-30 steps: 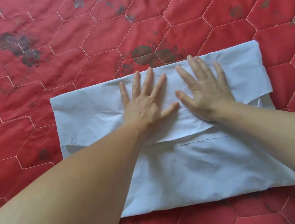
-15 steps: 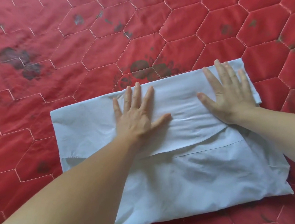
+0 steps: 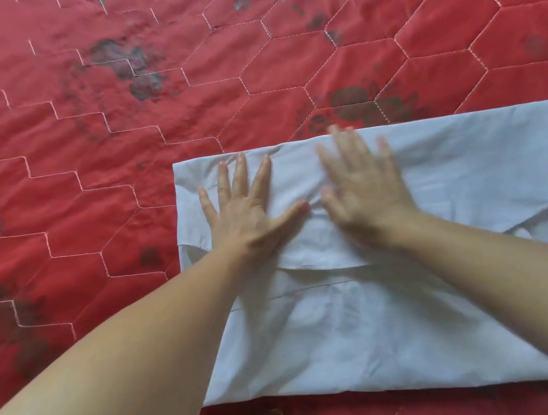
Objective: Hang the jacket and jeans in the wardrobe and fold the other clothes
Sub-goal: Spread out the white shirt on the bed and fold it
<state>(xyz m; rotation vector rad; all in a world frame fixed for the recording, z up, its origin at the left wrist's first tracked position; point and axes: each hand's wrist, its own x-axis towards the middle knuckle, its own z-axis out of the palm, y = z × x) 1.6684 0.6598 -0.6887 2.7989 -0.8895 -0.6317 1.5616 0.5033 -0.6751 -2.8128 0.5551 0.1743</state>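
One garment in view from my feed: a pale blue-white folded cloth (image 3: 399, 312), lying flat on the red quilt (image 3: 85, 144), filling the centre and right of the frame, lower half. Its far portion is folded over toward the near side; that flap's edge runs across the middle of the cloth, just below the wrists. A small gap in the layers shows at the right edge, with a thin strap or seam visible there (can't tell which).

Left hand (image 3: 249, 217) lies palm-down on the folded flap, left of frame centre. Fingers straight and spread, thumb angled out to the right, flat on the fabric. Nothing pinched.

Right hand (image 3: 364, 196) is just beside it, also palm-down on the flap, fingertips reaching the cloth's far edge. It's motion-blurred, so finger detail is soft; I read the fingers as extended and slightly apart, no grip on the fabric. The two thumbs nearly meet; I can't tell if they touch.

Both forearms enter from the bottom of the frame, bare, crossing over the near part of the cloth.

Quilt: red, stitched in pale hexagon outlines, with dark grey blotchy floral print patches at upper left, upper centre and just above the cloth's far edge. It covers the whole background.
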